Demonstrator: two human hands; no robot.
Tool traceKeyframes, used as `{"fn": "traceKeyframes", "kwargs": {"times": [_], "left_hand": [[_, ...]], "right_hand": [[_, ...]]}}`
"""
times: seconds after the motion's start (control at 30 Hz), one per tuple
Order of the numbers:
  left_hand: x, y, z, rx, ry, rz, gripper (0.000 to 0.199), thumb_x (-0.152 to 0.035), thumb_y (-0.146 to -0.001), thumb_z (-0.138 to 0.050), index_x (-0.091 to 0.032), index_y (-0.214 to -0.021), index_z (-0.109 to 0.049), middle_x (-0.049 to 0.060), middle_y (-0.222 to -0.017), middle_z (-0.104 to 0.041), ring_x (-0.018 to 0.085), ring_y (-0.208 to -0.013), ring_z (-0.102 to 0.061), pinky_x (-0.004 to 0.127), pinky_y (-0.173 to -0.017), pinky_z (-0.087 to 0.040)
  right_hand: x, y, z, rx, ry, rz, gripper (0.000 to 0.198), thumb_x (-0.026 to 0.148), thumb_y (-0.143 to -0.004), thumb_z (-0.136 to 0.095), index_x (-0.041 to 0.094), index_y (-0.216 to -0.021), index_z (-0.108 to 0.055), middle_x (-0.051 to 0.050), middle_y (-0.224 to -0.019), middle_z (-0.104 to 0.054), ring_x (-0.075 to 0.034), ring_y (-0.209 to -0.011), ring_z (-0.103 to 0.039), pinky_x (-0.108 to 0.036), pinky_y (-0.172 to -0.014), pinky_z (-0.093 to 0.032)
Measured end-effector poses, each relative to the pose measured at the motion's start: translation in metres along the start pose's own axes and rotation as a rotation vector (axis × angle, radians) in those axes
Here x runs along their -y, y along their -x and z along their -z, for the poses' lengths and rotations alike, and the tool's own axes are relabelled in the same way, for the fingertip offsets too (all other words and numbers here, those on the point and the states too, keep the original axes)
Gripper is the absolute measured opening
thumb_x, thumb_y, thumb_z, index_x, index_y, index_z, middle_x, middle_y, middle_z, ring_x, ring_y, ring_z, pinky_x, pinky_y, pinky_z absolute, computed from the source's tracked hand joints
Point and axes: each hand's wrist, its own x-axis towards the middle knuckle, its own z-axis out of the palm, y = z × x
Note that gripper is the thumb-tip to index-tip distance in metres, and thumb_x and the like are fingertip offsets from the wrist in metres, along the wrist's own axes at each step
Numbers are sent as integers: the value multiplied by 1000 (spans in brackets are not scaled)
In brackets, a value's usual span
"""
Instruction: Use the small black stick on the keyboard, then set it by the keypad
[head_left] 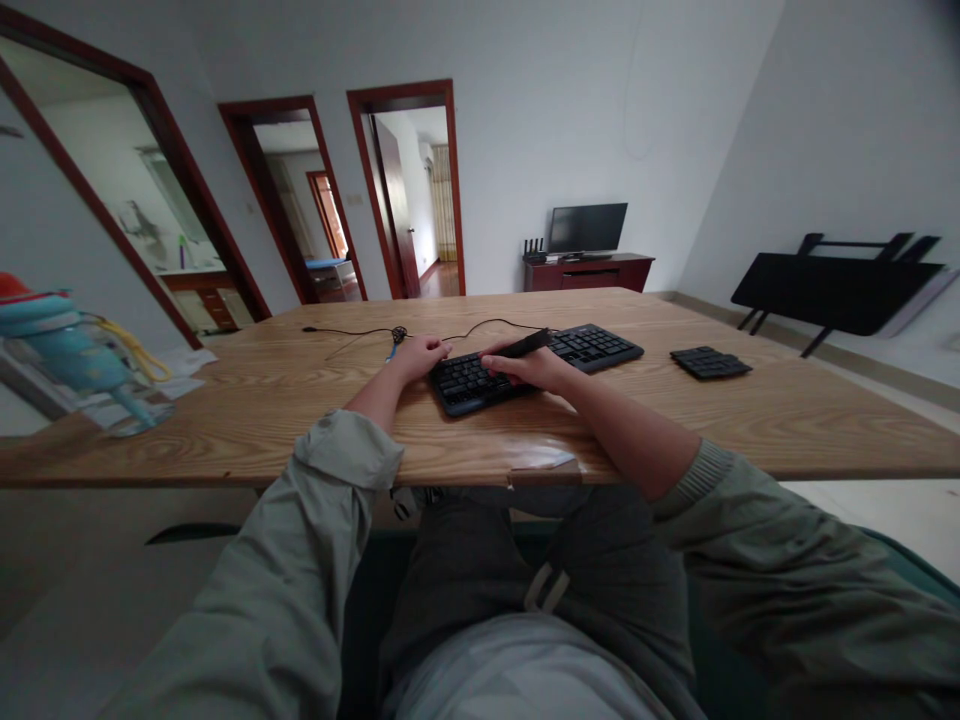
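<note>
A black keyboard (480,385) lies slantwise on the wooden table, its near-left corner closest to me. My left hand (418,356) is closed at the keyboard's upper-left edge, with fingers bent and the thumb against the rim; the fingertips are partly hidden. Over the middle of the keys, my right hand (536,368) grips a slim black brush-like tool (525,345), its wider end pointing right and away from me; its exact kind is hard to make out. The right forearm crosses the table's front edge.
On the right of the wooden table (360,440) lies a flat black grid-like piece (709,362). A thin black cable (352,331) with a bundled knot runs behind the keyboard. A blue bottle (67,345) and papers stand at the left. Brown tape (546,472) covers the front edge.
</note>
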Motion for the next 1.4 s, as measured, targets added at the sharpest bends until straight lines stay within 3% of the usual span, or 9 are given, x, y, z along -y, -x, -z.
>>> {"fn": "traceKeyframes", "kwargs": {"times": [0.13, 0.37, 0.87, 1.03, 1.27, 1.4], "left_hand": [[4, -2, -1, 1, 8, 9, 37, -53, -77, -53, -18, -69, -60, 4, -68, -60, 17, -62, -49, 28, -57, -36], [2, -2, -1, 1, 1, 9, 35, -50, -76, -53, -17, -68, -60, 4, -69, -60, 17, -64, -50, 28, -57, -36], [-8, 4, 2, 1, -6, 41, 31, -47, -75, -56, -17, -68, -60, 4, -70, -62, 17, -64, -51, 27, -56, -37], [-7, 4, 1, -15, -8, 30, 31, -47, -76, -55, -17, -68, -60, 4, -70, -62, 17, -65, -51, 27, -56, -37], [-2, 0, -2, -16, 24, 37, 28, -45, -75, -57, -18, -67, -61, 4, -68, -62, 17, -63, -52, 27, -57, -37], [-1, -1, -2, -18, 12, 18, 28, -44, -74, -58, -17, -67, -62, 4, -67, -61, 17, -63, -51, 28, -56, -36]], "right_hand": [[-2, -1, 0, 14, -36, -41, 34, 37, -75, -71, 16, -102, -69, -1, -69, -64, -8, -50, -49, -20, -43, -39], [-10, -3, -2, -73, -2, -62, 31, 45, -79, -68, 15, -77, -63, -4, -67, -66, -8, -45, -47, -21, -37, -39], [-19, -6, -2, -137, -27, -69, 37, 52, -77, -71, 16, -81, -64, -6, -64, -66, -10, -44, -49, -22, -35, -39], [-17, -4, -3, -138, -1, -10, 38, 53, -77, -69, 16, -71, -63, -6, -64, -65, -9, -45, -46, -23, -36, -35], [-6, -3, -3, -100, 142, 61, 29, 41, -81, -65, 16, -67, -62, -4, -62, -62, -13, -57, -53, -28, -57, -47], [0, -2, -2, -78, 238, 100, 20, 34, -81, -62, 15, -76, -67, -5, -73, -67, -15, -68, -57, -29, -67, -47]]}}
